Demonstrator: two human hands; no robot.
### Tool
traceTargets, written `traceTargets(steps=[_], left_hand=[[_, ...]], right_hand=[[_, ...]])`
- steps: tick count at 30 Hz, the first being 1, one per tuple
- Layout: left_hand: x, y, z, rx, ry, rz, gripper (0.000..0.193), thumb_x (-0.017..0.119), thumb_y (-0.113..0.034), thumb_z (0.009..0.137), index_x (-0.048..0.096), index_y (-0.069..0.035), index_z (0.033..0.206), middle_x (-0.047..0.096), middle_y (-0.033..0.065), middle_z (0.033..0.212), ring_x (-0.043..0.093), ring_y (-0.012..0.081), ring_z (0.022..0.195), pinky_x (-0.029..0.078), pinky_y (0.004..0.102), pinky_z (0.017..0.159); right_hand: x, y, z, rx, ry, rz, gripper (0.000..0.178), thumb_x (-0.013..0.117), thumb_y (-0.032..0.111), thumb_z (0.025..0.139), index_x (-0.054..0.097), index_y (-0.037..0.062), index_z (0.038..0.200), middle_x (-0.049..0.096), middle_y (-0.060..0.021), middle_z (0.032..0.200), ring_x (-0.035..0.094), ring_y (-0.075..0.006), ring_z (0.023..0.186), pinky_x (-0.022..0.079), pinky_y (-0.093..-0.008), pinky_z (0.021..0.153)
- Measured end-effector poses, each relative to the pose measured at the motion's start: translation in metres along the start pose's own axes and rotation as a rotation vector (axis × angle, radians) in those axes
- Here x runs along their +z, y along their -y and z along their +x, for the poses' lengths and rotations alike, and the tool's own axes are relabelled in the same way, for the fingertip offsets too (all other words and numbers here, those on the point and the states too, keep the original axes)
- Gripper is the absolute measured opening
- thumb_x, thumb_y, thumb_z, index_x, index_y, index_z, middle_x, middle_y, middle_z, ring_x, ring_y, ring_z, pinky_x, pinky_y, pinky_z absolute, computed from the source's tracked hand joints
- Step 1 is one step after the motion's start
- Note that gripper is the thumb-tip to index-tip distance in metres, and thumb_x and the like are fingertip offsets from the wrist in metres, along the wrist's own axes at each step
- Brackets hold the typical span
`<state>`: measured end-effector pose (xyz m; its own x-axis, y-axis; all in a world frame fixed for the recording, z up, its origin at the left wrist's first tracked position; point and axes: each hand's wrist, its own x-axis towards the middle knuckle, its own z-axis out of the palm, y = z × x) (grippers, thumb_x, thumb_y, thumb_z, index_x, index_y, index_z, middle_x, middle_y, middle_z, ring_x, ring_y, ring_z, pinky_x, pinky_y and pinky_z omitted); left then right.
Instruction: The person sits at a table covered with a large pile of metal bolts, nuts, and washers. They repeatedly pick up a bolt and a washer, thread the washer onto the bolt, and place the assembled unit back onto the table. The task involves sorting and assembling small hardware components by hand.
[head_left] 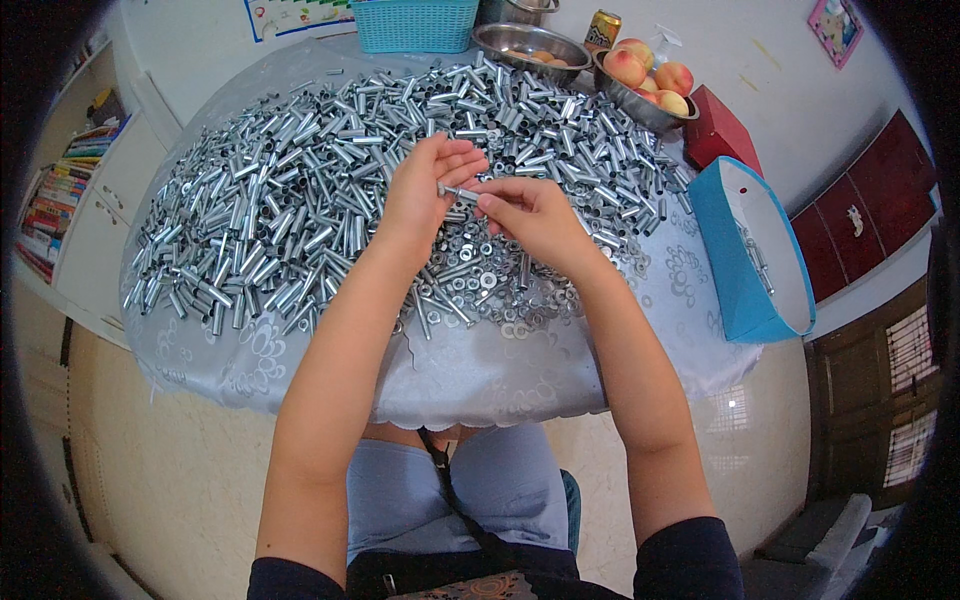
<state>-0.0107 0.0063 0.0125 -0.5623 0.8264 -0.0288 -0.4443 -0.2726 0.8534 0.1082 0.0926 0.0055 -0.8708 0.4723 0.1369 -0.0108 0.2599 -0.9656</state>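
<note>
My right hand [535, 218] pinches a silver metal bolt [461, 193] between thumb and fingers, above the pile. Beside it, my left hand [420, 190] has its fingers stretched out and palm turned toward the bolt. The bolt's far end reaches the left palm. Beneath and around both hands lies a heap of short silver metal tubes [330, 150]. Loose washers [487, 281] and nuts spread below the right hand. Several long bolts [437, 298] lie between my forearms, near the front of the heap.
A blue fabric bin [712, 250] with some metal pieces inside stands at the table's right edge. Behind the heap are a turquoise basket [412, 28], a metal bowl [490, 42], a bowl of peaches [640, 105], a can [602, 30] and a red box [722, 130]. A patterned cloth [270, 360] covers the table.
</note>
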Motion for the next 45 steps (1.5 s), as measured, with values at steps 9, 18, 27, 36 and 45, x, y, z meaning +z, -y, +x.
traceTargets(steps=[9,18,27,36,45], left_hand=[[-0.003,0.003,0.001,0.066,0.102,0.226,0.046,0.039,-0.039,0.087,0.049,0.000,0.108,0.053,0.0116,0.112,0.047,0.0215,0.109,0.032,0.0330,0.092],[0.009,-0.008,-0.011,0.462,0.300,0.015,0.047,0.033,-0.036,0.090,0.038,-0.001,0.121,0.040,0.0116,0.125,0.034,0.0229,0.119,0.022,0.0351,0.101],[0.001,0.000,-0.002,0.356,0.234,0.185,0.040,0.037,-0.030,0.090,0.044,0.000,0.115,0.049,0.0105,0.114,0.045,0.0184,0.107,0.032,0.0303,0.094],[0.012,0.017,-0.009,0.298,0.262,0.391,0.018,0.060,-0.016,0.081,0.051,0.000,0.082,0.060,0.0052,0.077,0.056,0.0098,0.064,0.044,0.0206,0.059],[0.013,0.013,-0.010,0.093,0.220,0.321,0.020,0.062,-0.016,0.080,0.054,-0.001,0.090,0.061,0.0059,0.079,0.060,0.0115,0.067,0.048,0.0217,0.055]], right_hand=[[0.002,-0.001,0.000,-0.013,0.061,-0.049,0.022,0.054,0.010,0.083,0.058,-0.0031,0.100,0.059,-0.0037,0.076,0.053,-0.0078,0.062,0.044,-0.0209,0.056],[0.003,-0.004,0.003,0.144,0.136,0.540,0.027,0.049,0.014,0.087,0.051,-0.0019,0.109,0.058,-0.0052,0.089,0.052,-0.0082,0.072,0.044,-0.0198,0.064],[-0.004,-0.005,0.008,0.030,0.174,0.962,0.024,0.047,0.014,0.088,0.050,-0.0002,0.108,0.057,-0.0049,0.089,0.052,-0.0096,0.074,0.044,-0.0211,0.064],[-0.008,0.002,0.008,-0.076,-0.031,0.972,0.023,0.047,0.017,0.089,0.051,0.0041,0.108,0.057,-0.0035,0.096,0.053,-0.0094,0.079,0.044,-0.0230,0.069],[-0.017,-0.005,0.010,-0.114,0.015,1.040,0.022,0.046,0.014,0.089,0.051,0.0031,0.107,0.057,-0.0051,0.097,0.052,-0.0084,0.077,0.045,-0.0226,0.071]])
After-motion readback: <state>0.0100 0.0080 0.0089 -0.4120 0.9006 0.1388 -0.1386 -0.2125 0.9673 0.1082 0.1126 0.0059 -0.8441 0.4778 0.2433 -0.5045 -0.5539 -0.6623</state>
